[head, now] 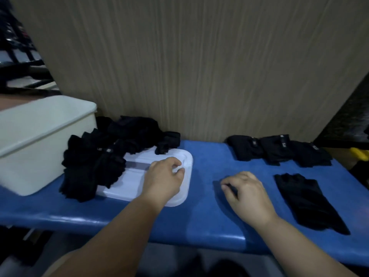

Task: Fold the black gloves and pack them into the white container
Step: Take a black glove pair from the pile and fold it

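A white container (pixel 40 140) stands at the left on the blue table (pixel 203 216). Its white lid (pixel 131 182) lies flat beside it, partly under a loose pile of black gloves (pixel 103 156). My left hand (pixel 163 176) rests on the lid's right part with its fingers loosely curled and nothing in them. My right hand (pixel 247 194) rests on the table at centre right, fingers curled. A dark sliver shows between its fingers; glove or shadow, I cannot tell. One black glove (pixel 307 202) lies flat to the right of that hand. Three folded black gloves (pixel 277 151) sit in a row behind it.
A wood-grain panel (pixel 199 66) rises directly behind the table. A yellow object (pixel 359 153) lies past the table's right end. The table's front edge runs just under my forearms. Dark shelving shows at the far left.
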`<state>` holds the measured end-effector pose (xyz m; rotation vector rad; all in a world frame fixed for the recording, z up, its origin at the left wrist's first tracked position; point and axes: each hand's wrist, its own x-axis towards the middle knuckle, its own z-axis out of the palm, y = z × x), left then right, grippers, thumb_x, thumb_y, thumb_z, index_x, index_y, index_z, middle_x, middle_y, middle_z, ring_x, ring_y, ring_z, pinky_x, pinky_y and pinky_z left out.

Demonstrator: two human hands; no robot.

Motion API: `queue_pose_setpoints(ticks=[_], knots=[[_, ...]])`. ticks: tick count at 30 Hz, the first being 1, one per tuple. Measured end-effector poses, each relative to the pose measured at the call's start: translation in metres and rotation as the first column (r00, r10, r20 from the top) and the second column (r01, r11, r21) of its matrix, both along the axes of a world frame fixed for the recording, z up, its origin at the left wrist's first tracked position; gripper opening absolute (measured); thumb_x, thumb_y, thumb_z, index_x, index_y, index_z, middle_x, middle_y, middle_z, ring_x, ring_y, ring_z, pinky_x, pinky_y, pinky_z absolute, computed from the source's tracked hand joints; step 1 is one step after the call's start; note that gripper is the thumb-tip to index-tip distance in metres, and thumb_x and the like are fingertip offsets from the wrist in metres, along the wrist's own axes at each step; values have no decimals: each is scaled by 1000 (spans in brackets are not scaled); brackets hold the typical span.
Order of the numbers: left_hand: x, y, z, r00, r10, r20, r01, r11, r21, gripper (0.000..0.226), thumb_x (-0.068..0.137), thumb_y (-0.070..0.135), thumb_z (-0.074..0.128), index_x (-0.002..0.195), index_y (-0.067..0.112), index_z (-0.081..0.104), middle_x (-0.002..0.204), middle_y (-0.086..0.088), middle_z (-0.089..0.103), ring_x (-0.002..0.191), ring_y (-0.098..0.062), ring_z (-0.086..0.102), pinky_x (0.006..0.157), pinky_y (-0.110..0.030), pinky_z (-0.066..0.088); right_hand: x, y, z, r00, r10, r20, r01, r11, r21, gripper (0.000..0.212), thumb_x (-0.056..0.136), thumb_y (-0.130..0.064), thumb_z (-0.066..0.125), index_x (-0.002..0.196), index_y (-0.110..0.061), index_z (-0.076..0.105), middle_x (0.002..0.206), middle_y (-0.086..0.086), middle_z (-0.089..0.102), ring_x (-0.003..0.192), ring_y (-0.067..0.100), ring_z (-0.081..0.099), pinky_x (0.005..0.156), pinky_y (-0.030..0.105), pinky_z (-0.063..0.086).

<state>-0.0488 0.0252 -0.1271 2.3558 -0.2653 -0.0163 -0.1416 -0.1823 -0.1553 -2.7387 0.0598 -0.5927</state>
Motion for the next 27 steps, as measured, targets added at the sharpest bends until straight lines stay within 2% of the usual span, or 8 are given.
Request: queue_pose_setpoints(ticks=[2, 6, 8, 10, 16, 18, 22, 27], knots=[[15, 14, -2, 999, 35, -27, -34, 999, 5, 31, 94, 37, 51, 124, 31, 56, 101, 22, 49, 119, -11, 47, 94, -29, 44, 22, 19, 3, 999, 29, -29, -27, 997, 76, 9, 87, -24, 66, 93, -25, 72, 85, -13, 66, 94, 11, 53, 81, 26, 45], [44, 34, -8, 993, 80, -83, -78, 997, 28, 40, 94, 39, 49, 132, 26, 51, 131, 10, 54, 128, -16, 40, 98, -36, 46, 73, 55, 8, 993, 66, -98, -34, 956, 291, 18, 92, -28, 58, 108, -26, 67, 91, -18, 60, 98, 4, 49, 76, 10, 35], [52, 37, -9, 991, 87, -101, -83, 996, 41, 42, 95, 37, 47, 135, 24, 49, 136, 8, 52, 129, -19, 39, 100, -38, 44, 97, 68, 8, 989, 68, -132, -18, 938, 346, 22, 93, -27, 58, 114, -25, 64, 94, -14, 59, 100, 7, 52, 80, 13, 39], [58, 39, -12, 992, 80, -102, -75, 996, 53, 43, 95, 36, 46, 136, 23, 48, 138, 5, 51, 129, -21, 39, 101, -40, 43, 119, 76, 6, 985, 72, -156, -14, 938, 347, 29, 92, -28, 59, 121, -24, 61, 101, -9, 60, 106, 13, 54, 90, 23, 45], [70, 37, -10, 991, 72, -111, -58, 991, 124, 44, 98, 36, 41, 140, 27, 45, 139, 4, 50, 133, -22, 33, 105, -38, 37, 164, 91, 6, 975, 45, -217, 5, 974, 228, 51, 94, -34, 53, 143, -32, 38, 120, -1, 57, 119, 19, 44, 102, 38, 40], [70, 36, -10, 991, 86, -103, -72, 989, 130, 43, 99, 36, 41, 141, 28, 44, 140, 5, 50, 134, -21, 32, 109, -38, 31, 174, 93, 5, 970, 48, -240, 3, 978, 207, 49, 95, -34, 52, 143, -34, 40, 122, 1, 56, 121, 21, 43, 102, 40, 40], [72, 33, -11, 992, 91, -87, -80, 990, 120, 44, 99, 37, 43, 141, 28, 42, 140, 7, 50, 134, -20, 33, 110, -37, 28, 185, 90, 5, 971, 53, -232, -12, 985, 174, 31, 93, -21, 53, 121, -29, 63, 112, 4, 57, 119, 23, 44, 99, 38, 42], [69, 31, -10, 995, 76, -60, -73, 996, 50, 51, 96, 37, 51, 144, 29, 35, 138, 9, 51, 131, -20, 35, 109, -39, 31, 175, 83, 2, 987, 103, -122, -60, 947, 315, 21, 90, -12, 59, 101, -25, 72, 93, -9, 45, 105, 13, 47, 93, 26, 43]])
